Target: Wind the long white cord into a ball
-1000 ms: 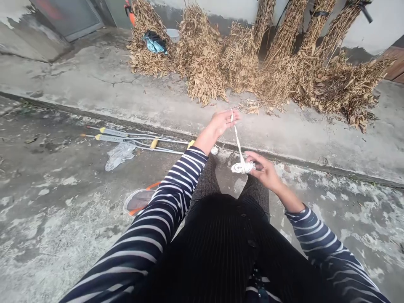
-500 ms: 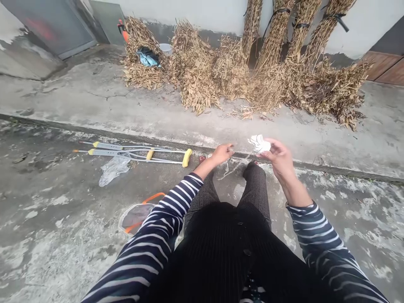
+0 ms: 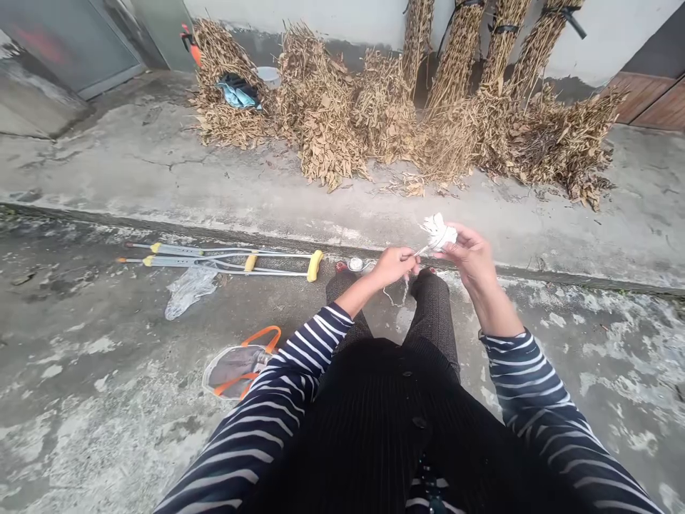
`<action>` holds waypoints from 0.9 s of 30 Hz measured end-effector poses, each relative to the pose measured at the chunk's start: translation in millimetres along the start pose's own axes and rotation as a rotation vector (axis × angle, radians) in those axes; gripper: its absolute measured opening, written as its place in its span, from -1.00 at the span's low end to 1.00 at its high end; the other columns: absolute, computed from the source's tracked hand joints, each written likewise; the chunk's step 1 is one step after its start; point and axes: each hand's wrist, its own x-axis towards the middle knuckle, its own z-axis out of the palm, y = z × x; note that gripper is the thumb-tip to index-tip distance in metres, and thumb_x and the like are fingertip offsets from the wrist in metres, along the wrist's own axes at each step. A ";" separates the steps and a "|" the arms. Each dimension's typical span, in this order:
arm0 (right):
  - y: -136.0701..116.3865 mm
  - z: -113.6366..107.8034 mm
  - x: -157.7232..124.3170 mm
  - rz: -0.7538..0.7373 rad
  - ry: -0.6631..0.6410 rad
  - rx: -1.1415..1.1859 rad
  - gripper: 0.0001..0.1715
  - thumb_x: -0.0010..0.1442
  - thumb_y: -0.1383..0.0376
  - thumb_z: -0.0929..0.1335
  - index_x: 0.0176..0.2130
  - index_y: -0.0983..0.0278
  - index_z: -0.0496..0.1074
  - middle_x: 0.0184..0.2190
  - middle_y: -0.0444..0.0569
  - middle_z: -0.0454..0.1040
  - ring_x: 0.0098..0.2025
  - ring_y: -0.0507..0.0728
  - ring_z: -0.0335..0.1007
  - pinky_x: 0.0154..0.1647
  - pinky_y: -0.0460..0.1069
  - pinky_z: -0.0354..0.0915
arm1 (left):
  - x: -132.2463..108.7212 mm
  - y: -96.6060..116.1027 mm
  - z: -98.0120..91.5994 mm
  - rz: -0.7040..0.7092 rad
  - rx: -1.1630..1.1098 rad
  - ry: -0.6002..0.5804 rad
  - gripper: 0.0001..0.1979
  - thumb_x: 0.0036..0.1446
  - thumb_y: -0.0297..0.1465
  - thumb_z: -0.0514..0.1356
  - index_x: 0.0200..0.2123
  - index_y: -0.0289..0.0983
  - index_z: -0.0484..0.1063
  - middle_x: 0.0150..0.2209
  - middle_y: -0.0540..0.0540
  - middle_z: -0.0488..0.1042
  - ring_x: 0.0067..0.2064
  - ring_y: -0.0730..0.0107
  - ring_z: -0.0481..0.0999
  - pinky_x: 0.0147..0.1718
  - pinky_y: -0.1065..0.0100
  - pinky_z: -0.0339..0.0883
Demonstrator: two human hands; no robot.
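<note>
**White bundle pinched up to the right of the crutches, slack cord below**

Leftmost, the aluminium crutches (image 3: 250, 263) lie flat on the lower concrete. A clear plastic bag (image 3: 187, 293) is against or partly under their near side; which, I cannot tell. A mesh bag with orange handles (image 3: 235, 368) sits on the wearer's side of the crutches, apart from them.

Just right of the crutches' yellow top pads lies a round white coil (image 3: 354, 264). Farther right of the crutches, a pale cord (image 3: 394, 305) dangles in a loop between the trouser legs (image 3: 434, 307). That slack looks the likeliest trouble: it could tangle, or catch a foot if the person stepped. Whether cord and coil join is unclear.

To the right of the crutches, the left hand (image 3: 394, 265) has thumb and fingertips drawn together on a short strand (image 3: 422, 251). A hard tug there could pull the folds apart.

Farthest right of the crutches, the white bundle (image 3: 439, 233), its petal-like folds fanned out, is pinched by the right hand (image 3: 474, 260), thumb and fingers parted only by its thickness. Easing that light pinch could let it slip.
</note>
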 end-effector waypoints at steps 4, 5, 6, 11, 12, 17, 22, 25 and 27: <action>10.5 -2.9 1.9 0.149 -0.017 0.101 -0.52 -0.14 0.23 0.61 -0.15 0.19 0.61 -0.06 -0.06 0.63 -0.15 0.15 0.61 -0.17 0.06 0.65 | 3.0 -14.4 -16.9 -0.016 0.129 0.023 -0.85 0.17 -0.58 0.14 -0.40 -0.37 0.49 -0.48 -0.06 0.55 -0.48 0.53 0.51 -0.53 0.53 0.33; 12.6 -3.2 2.1 0.158 -0.012 0.118 -0.53 -0.13 0.24 0.61 -0.15 0.19 0.61 -0.06 -0.06 0.63 -0.15 0.15 0.61 -0.16 0.04 0.65 | 4.3 -18.5 -19.6 -0.033 0.142 0.023 -0.84 0.17 -0.58 0.13 -0.41 -0.37 0.48 -0.49 -0.06 0.54 -0.48 0.52 0.51 -0.53 0.53 0.32; 13.6 -3.7 2.1 0.159 -0.003 0.131 -0.53 -0.12 0.24 0.60 -0.15 0.19 0.61 -0.06 -0.06 0.63 -0.15 0.14 0.62 -0.16 0.03 0.64 | 5.2 -23.2 -21.4 -0.052 0.153 0.018 -0.83 0.18 -0.58 0.11 -0.41 -0.38 0.48 -0.50 -0.06 0.53 -0.49 0.52 0.51 -0.52 0.53 0.33; -5.7 -16.1 3.4 0.082 0.059 0.140 -0.54 -0.08 0.28 0.59 -0.12 0.19 0.61 -0.03 -0.05 0.63 -0.15 0.12 0.62 -0.16 -0.01 0.63 | -6.5 -56.2 -20.9 -0.114 0.201 -0.011 -0.79 0.22 -0.59 0.10 -0.39 -0.38 0.52 -0.49 -0.06 0.52 -0.48 0.52 0.51 -0.45 0.49 0.39; -13.6 -20.2 4.0 0.030 0.070 0.126 -0.54 -0.06 0.28 0.58 -0.10 0.18 0.60 0.00 -0.05 0.62 -0.13 0.12 0.61 -0.14 -0.01 0.63 | -11.6 -63.2 -21.2 -0.144 0.221 -0.006 -0.78 0.22 -0.59 0.10 -0.40 -0.38 0.52 -0.49 -0.06 0.53 -0.47 0.51 0.50 -0.43 0.49 0.40; -39.6 -25.4 2.7 -0.083 0.052 0.092 -0.47 -0.08 0.30 0.60 -0.06 0.13 0.60 -0.05 -0.09 0.63 -0.15 0.13 0.61 -0.20 0.00 0.63 | -23.9 -65.1 -30.2 -0.214 0.313 0.174 -0.76 0.17 -0.60 0.17 -0.16 -0.33 0.59 -0.24 -0.14 0.62 -0.46 0.51 0.44 -0.45 0.47 0.35; -15.8 6.2 -3.1 0.081 -0.050 0.077 -0.40 -0.21 0.24 0.65 -0.10 0.18 0.61 -0.17 -0.06 0.65 -0.29 0.11 0.59 -0.33 0.02 0.62 | -4.1 -3.9 -11.2 0.103 -0.060 0.207 -0.54 0.15 -0.52 0.26 0.14 -0.24 0.47 0.06 -0.20 0.56 -0.22 0.41 0.57 -0.28 0.41 0.48; -0.5 20.0 -4.2 0.095 -0.023 0.068 -0.35 -0.26 0.20 0.66 -0.12 0.22 0.60 -0.20 -0.05 0.65 -0.35 0.11 0.57 -0.38 0.02 0.60 | 2.5 20.7 11.9 0.122 -0.224 0.128 -0.74 0.11 -0.54 0.28 -0.09 -0.33 0.53 -0.22 -0.13 0.63 -0.30 0.42 0.58 -0.29 0.40 0.50; 3.7 21.9 -4.1 0.081 -0.005 0.056 -0.36 -0.26 0.20 0.65 -0.12 0.23 0.60 -0.21 -0.04 0.64 -0.36 0.11 0.56 -0.37 0.04 0.60 | 0.7 23.2 22.2 0.092 -0.238 0.168 -0.91 0.16 -0.52 0.25 -0.25 -0.34 0.53 -0.42 -0.05 0.58 -0.45 0.49 0.52 -0.38 0.44 0.45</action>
